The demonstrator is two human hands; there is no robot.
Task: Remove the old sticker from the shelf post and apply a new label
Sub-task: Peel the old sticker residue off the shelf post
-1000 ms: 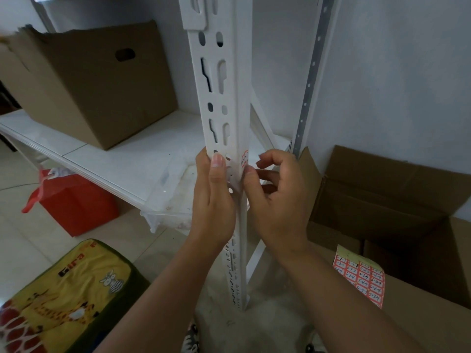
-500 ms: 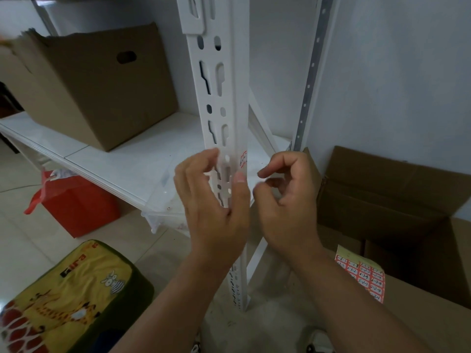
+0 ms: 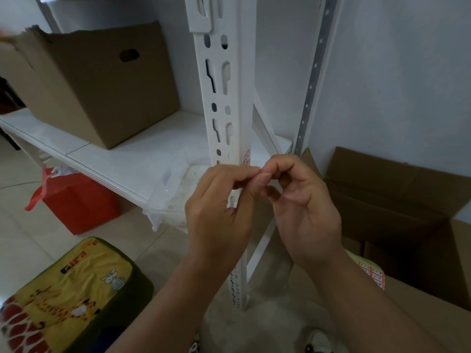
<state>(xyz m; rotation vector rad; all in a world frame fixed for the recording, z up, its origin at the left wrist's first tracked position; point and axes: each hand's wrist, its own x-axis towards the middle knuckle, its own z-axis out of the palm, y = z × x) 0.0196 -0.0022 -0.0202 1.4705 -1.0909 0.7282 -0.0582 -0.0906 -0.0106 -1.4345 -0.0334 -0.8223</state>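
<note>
The white shelf post (image 3: 235,103) is standing upright, its left face punched with rows of oval and keyhole slots. A small sticker (image 3: 246,156) with red print is clinging to the post's front corner edge, partly wrapping round it, sitting just above the two hands; its print is too small to read. A sheet of labels (image 3: 372,275), red and white squares on yellowish backing, is lying on a cardboard flap at lower right, well apart from the post and half hidden by the right forearm
</note>
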